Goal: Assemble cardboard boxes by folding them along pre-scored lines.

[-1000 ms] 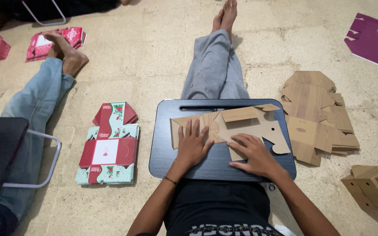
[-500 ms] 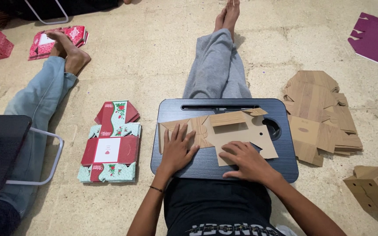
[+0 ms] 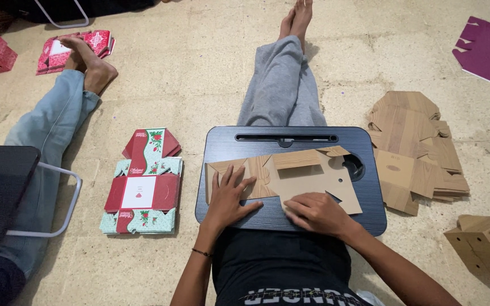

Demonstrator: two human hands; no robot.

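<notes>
Our flat brown cardboard box blank sits lower-left on the black lap tray than before, both hands pressing it, left hand spread, right hand flat; a brown blank stack lies right.

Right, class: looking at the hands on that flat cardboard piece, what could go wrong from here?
The cardboard blank partly covers the lap tray's round recess, so pressing there might dent it. The left hand and right hand pin only its near edge, so the far flaps could slide or crease crookedly.

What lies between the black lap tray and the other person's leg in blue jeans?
In the head view, a stack of red-and-green flat boxes lies on the floor there.
</notes>
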